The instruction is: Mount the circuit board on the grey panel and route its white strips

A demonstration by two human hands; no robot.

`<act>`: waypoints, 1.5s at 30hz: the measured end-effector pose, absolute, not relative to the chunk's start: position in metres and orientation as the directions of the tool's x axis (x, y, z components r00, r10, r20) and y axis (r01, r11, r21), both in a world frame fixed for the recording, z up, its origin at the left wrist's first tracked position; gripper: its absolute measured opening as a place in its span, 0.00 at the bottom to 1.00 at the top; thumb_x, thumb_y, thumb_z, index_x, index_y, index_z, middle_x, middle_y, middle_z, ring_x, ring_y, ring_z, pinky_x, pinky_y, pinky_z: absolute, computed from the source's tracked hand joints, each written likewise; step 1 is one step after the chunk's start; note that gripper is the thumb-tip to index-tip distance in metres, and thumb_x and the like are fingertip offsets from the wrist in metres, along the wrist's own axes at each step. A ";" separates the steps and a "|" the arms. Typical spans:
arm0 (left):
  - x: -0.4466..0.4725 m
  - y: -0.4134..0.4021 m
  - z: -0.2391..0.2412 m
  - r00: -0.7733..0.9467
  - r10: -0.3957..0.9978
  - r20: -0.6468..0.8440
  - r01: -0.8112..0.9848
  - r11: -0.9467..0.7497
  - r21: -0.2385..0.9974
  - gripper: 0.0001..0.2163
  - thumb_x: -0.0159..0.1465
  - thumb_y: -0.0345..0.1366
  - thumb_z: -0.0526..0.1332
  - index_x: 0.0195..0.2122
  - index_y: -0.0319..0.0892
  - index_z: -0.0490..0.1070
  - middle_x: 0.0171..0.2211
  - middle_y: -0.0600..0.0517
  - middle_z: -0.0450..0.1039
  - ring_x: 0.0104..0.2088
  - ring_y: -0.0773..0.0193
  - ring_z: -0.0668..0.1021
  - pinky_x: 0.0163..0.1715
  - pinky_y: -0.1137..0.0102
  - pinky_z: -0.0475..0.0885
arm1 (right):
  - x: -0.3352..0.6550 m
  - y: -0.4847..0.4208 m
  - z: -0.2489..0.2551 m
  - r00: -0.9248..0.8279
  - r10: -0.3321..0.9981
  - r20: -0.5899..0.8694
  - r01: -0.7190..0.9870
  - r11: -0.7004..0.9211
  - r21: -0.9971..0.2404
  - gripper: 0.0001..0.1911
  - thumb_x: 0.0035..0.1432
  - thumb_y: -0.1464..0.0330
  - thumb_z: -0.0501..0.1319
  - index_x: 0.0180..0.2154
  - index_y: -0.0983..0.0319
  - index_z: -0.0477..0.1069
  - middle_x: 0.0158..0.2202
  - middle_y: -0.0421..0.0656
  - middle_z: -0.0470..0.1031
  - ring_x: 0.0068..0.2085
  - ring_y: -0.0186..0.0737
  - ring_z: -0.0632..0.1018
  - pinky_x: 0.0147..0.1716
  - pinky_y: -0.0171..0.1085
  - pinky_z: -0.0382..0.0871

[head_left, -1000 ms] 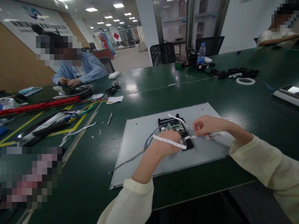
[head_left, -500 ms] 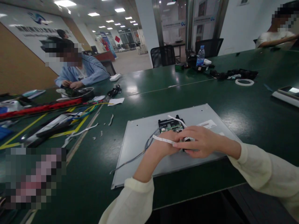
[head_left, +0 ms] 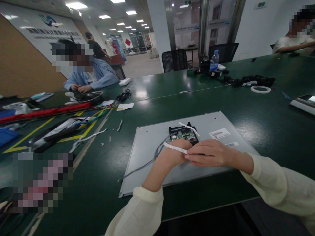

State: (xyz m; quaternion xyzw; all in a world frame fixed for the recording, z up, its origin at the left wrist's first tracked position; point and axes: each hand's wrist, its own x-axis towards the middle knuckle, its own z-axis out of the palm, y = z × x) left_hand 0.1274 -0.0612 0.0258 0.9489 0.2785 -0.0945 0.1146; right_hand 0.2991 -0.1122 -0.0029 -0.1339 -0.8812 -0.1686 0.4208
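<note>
A grey flat panel (head_left: 147,157) lies on the green table in front of me. On it sits a black bracket with a green circuit board (head_left: 183,133), and a white strip (head_left: 189,128) lies slantwise across it. My left hand (head_left: 176,152) is over the panel just below the board, its fingers hidden behind my right hand. Another narrow white strip (head_left: 175,147) crosses the back of my left hand and ends at the fingertips of my right hand (head_left: 209,153). Those right fingers are pressed together on that end. A small dark thing shows between the right fingers, too little to name.
Grey cables (head_left: 141,169) run from the board over the panel's left edge. Torn white scraps (head_left: 119,125) and a black-and-silver tool-like object (head_left: 56,134) lie left. A white tape ring (head_left: 261,89) and a water bottle (head_left: 214,61) stand farther right. A co-worker (head_left: 98,73) sits across.
The right fingers have closed together over the dark round thing that showed beneath them. More of the board and the panel's labels is visible. The whole view has shifted slightly.
</note>
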 end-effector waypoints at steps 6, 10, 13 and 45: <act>0.126 -0.060 0.018 0.820 0.523 -0.233 0.561 -0.815 0.145 0.10 0.60 0.36 0.55 0.33 0.38 0.76 0.31 0.45 0.77 0.32 0.59 0.78 0.31 0.70 0.71 | 0.302 -0.114 -0.003 -0.595 0.119 0.795 0.401 0.901 0.165 0.11 0.59 0.77 0.59 0.44 0.67 0.72 0.41 0.47 0.78 0.43 0.35 0.79 0.38 0.34 0.78; 0.129 -0.063 0.016 0.770 0.594 -0.235 0.626 -0.775 0.092 0.13 0.62 0.36 0.53 0.36 0.38 0.76 0.33 0.44 0.77 0.33 0.59 0.79 0.31 0.69 0.71 | 0.306 -0.112 -0.003 -0.556 0.192 0.809 0.445 0.890 0.094 0.11 0.60 0.78 0.59 0.45 0.68 0.72 0.43 0.48 0.79 0.44 0.34 0.79 0.39 0.33 0.78; 0.130 -0.071 0.014 0.750 0.635 -0.185 0.652 -0.757 0.039 0.12 0.61 0.34 0.53 0.39 0.37 0.75 0.34 0.43 0.77 0.34 0.58 0.79 0.33 0.68 0.72 | 0.309 -0.107 -0.004 -0.509 0.201 0.837 0.467 0.881 0.072 0.11 0.60 0.77 0.59 0.45 0.67 0.73 0.42 0.47 0.79 0.43 0.34 0.79 0.40 0.34 0.77; 0.028 -0.134 -0.014 0.230 0.928 0.293 0.932 -0.297 0.206 0.17 0.62 0.40 0.60 0.52 0.42 0.67 0.45 0.45 0.69 0.44 0.53 0.73 0.45 0.60 0.70 | 0.219 -0.094 -0.006 -0.674 0.440 0.594 0.681 0.682 0.267 0.09 0.63 0.77 0.54 0.35 0.67 0.72 0.32 0.45 0.72 0.35 0.38 0.72 0.35 0.38 0.60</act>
